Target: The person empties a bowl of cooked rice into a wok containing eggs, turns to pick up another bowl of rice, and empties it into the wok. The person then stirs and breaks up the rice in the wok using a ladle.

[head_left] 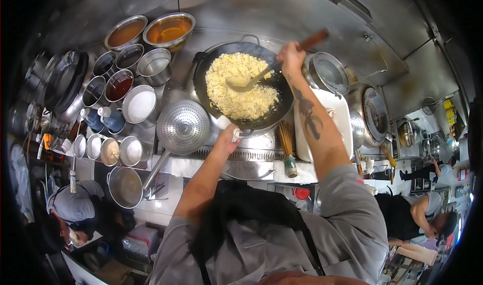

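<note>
A large black wok (247, 123) sits on the steel range in front of me, filled with yellow egg fried rice (234, 72). My left hand (227, 138) grips the near side of the wok through a folded white cloth (225, 123). Over the far right rim, my right hand (293, 58) is closed around a ladle (260, 75) near its wooden handle. The ladle's bowl rests in the middle of the rice, dividing a larger heap from a nearer one. Dark wok surface shows at the right, with a few stray grains on it.
A perforated strainer (183, 126) lies left of the wok, its handle jutting past the counter edge. Seasoning pots (139, 104) and bowls of amber liquid (169, 28) crowd the left. A bamboo brush (287, 149) and white tub (303, 145) stand right. Other people (77, 202) work at both sides.
</note>
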`<action>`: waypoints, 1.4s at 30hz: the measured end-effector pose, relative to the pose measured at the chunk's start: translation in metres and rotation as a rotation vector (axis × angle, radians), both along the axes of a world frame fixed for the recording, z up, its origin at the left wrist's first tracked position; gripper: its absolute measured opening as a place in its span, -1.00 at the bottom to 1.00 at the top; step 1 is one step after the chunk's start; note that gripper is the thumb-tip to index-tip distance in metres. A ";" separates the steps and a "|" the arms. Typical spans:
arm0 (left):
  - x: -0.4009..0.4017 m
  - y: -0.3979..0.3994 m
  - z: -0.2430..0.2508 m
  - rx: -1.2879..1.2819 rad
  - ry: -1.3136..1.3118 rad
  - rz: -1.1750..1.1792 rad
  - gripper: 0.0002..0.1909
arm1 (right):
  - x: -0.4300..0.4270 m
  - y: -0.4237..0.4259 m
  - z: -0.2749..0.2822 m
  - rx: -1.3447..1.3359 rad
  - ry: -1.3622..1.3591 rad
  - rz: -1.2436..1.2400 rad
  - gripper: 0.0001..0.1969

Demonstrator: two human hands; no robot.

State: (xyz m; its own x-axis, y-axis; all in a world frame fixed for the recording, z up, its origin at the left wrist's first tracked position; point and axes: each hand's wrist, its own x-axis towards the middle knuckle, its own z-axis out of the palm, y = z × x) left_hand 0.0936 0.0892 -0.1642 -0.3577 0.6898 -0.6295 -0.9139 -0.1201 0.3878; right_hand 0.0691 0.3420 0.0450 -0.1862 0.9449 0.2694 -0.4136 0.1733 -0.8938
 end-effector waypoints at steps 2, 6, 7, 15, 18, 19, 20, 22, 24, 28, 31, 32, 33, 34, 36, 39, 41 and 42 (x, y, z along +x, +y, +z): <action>0.001 -0.002 0.002 -0.029 -0.003 0.004 -0.89 | -0.018 -0.013 0.029 0.041 -0.161 0.453 -0.78; 0.006 -0.002 0.033 -0.182 -0.001 0.118 -0.88 | 0.028 -0.085 0.079 0.146 -0.296 0.318 -0.74; 0.004 0.003 0.039 -0.169 0.009 0.118 -0.88 | 0.025 -0.068 0.039 0.227 -0.323 0.221 -0.75; 0.004 -0.005 0.012 -0.105 -0.009 0.044 -0.87 | -0.011 -0.078 0.077 0.368 0.026 0.380 -0.75; 0.006 -0.001 0.017 -0.109 0.034 0.020 -0.86 | -0.018 -0.054 0.031 0.425 -0.155 0.342 -0.78; 0.006 0.001 0.012 -0.115 0.018 0.000 -0.87 | -0.035 -0.039 0.002 0.444 -0.282 0.355 -0.80; 0.002 0.010 0.015 -0.110 0.014 -0.034 -0.87 | -0.046 -0.018 -0.024 0.467 -0.412 0.348 -0.81; 0.003 0.002 0.015 -0.111 0.000 0.028 -0.87 | -0.063 -0.038 0.012 0.377 -0.421 0.461 -0.80; 0.005 -0.006 0.021 -0.105 0.008 0.030 -0.88 | -0.059 -0.056 0.046 0.349 -0.364 0.473 -0.79; 0.009 -0.001 0.038 -0.180 0.022 0.008 -0.87 | -0.053 -0.038 0.007 0.441 -0.152 0.358 -0.77; 0.007 0.000 0.030 -0.148 -0.015 0.042 -0.87 | -0.067 -0.036 0.001 0.346 -0.487 0.460 -0.77; 0.008 -0.003 0.028 -0.142 -0.013 0.047 -0.88 | -0.068 -0.046 0.013 0.339 -0.440 0.514 -0.77; 0.006 -0.005 0.029 -0.130 -0.004 0.050 -0.89 | -0.066 -0.059 0.029 0.337 -0.388 0.561 -0.76; 0.006 -0.005 0.026 -0.130 -0.007 0.058 -0.89 | -0.056 -0.070 0.040 0.338 -0.389 0.570 -0.76; 0.005 -0.004 0.017 -0.119 -0.010 0.048 -0.91 | -0.032 -0.089 0.052 0.317 -0.178 0.576 -0.76; 0.005 0.001 0.036 -0.150 0.005 0.001 -0.85 | -0.030 -0.102 0.020 0.249 -0.219 0.845 -0.72; 0.007 -0.002 0.019 -0.129 0.075 -0.021 -0.85 | -0.035 -0.114 0.049 0.228 -0.357 0.891 -0.73; 0.006 -0.006 0.010 -0.105 0.146 -0.043 -0.85 | -0.033 -0.128 0.064 0.244 -0.414 0.850 -0.73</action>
